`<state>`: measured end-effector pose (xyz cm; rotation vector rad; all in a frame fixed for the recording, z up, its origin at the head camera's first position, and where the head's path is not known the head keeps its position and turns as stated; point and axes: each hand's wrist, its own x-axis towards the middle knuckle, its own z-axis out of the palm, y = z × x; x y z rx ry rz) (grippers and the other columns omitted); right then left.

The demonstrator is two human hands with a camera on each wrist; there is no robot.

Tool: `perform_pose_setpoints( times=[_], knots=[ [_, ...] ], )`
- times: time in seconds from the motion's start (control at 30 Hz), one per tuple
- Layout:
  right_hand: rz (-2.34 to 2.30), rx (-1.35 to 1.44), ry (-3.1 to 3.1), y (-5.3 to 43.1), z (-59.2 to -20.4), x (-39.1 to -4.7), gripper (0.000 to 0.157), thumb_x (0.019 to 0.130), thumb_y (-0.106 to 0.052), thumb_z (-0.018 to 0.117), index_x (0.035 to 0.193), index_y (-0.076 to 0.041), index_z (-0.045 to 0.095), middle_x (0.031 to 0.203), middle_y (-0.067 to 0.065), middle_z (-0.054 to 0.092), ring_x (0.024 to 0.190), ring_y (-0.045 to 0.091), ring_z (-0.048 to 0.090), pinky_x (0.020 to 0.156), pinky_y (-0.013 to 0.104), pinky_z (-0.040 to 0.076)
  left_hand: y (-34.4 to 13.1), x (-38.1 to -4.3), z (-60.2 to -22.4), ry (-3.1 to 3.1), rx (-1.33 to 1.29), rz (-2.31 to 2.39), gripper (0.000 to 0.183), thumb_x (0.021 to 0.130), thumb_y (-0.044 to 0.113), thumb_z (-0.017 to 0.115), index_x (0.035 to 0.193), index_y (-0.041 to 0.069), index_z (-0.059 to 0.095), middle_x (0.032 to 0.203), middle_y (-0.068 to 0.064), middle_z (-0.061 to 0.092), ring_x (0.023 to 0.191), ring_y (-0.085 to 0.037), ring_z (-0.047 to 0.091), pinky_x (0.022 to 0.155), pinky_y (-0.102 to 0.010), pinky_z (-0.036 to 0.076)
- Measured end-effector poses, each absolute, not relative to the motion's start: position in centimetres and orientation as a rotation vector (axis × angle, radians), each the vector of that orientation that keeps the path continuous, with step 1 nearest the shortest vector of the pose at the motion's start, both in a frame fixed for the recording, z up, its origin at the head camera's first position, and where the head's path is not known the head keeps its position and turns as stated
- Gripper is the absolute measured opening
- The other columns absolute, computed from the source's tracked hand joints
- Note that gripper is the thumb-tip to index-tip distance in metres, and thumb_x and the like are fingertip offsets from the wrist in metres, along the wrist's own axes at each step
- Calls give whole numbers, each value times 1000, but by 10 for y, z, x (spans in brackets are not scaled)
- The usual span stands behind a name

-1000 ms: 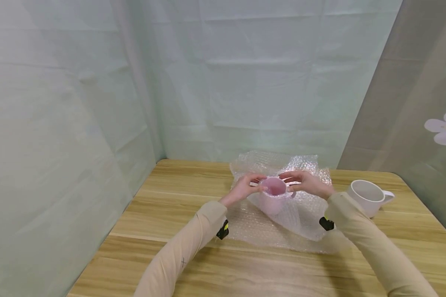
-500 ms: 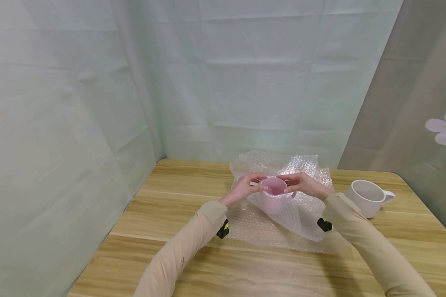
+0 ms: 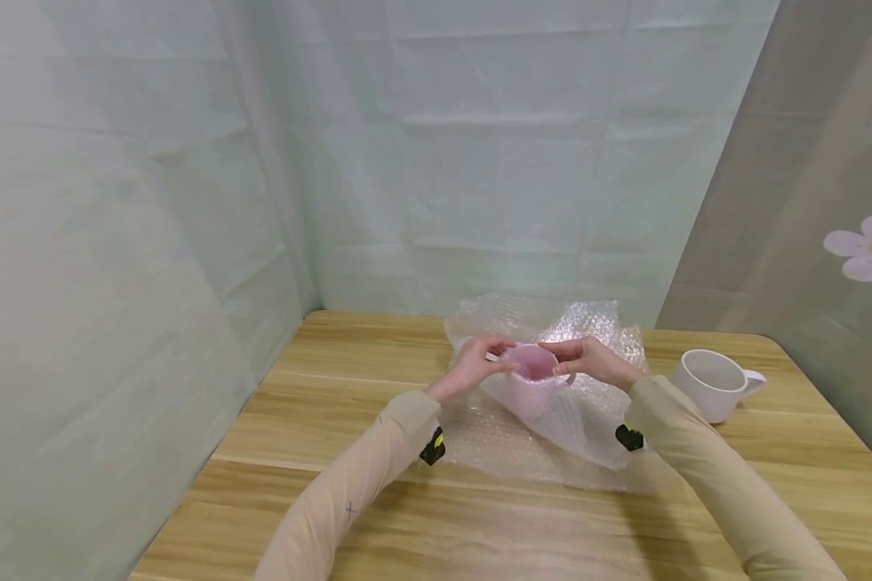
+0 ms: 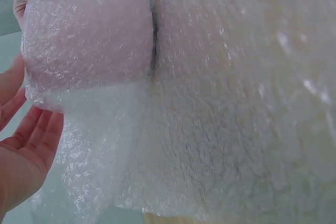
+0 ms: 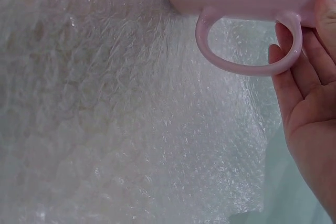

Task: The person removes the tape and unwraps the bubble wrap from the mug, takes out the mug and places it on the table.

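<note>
A pink mug (image 3: pixel 534 363) stands upright on a sheet of bubble wrap (image 3: pixel 480 436), one flap of which is drawn over its near left side. My left hand (image 3: pixel 474 367) grips that flap at the mug's left rim; in the left wrist view its fingers (image 4: pixel 44 132) curl at the wrap's edge and the pink shows through the plastic. My right hand (image 3: pixel 594 361) holds the mug's right rim, thumb in front and fingers behind. In the right wrist view the mug's handle (image 5: pixel 236 69) is bare of wrap, with fingertips (image 5: pixel 276 53) beside it.
A white mug (image 3: pixel 714 387) stands to the right, just beyond my right sleeve (image 3: pixel 686 428), its handle pointing right. More bubble wrap spreads behind the pink mug toward the back edge of the wooden table (image 3: pixel 320 420). Pale curtains (image 3: pixel 480 161) hang behind and at the left.
My right hand has moved slightly left, and its thumb and fingers have come in onto the pink mug's rim. The left hand has stayed at the left rim with the wrap.
</note>
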<state>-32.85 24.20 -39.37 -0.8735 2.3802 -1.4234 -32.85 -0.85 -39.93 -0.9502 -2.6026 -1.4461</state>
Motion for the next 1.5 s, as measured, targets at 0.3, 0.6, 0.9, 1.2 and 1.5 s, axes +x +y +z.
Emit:
perform_pose_setpoints(
  times=[0.3,0.6,0.9,1.2,1.5],
  knots=[
    [-1397,-861,2398,241,-390,-330,45,84,0,61,126,7,47,121,24,49,87,22,57,67,55,46,-21,-332,-400,-2493,-986,-1449,33,77,5,71,107,-3,60,88,-6,59,81,-17,54,71,-23,45],
    [-1400,-832,2417,242,-392,-329,45,84,-1,62,126,6,47,120,24,50,84,20,57,66,52,48,-31,-327,-403,-2526,-955,-1500,33,77,1,70,107,-5,59,74,-1,53,69,-12,49,61,-21,43],
    [-1338,-862,2480,243,-392,-330,47,82,-8,65,125,4,49,119,20,52,102,27,54,84,35,44,-52,-321,-408,-2577,-995,-1425,38,74,-3,71,109,-9,58,74,-1,52,71,-13,49,65,-23,44],
    [-1365,-792,2475,241,-391,-329,47,82,-6,66,125,2,51,118,17,54,104,26,53,85,37,43,-72,-320,-420,-2579,-1122,-1357,24,74,5,72,96,4,63,90,-5,50,85,-19,47,72,-31,46],
    [-1356,-802,2494,240,-392,-328,46,81,-3,66,124,3,51,118,17,54,106,28,52,88,41,41,-88,-314,-412,-2462,-1220,-1416,19,81,-5,51,92,0,67,117,-11,54,112,-23,44,93,-42,33]
  ],
)
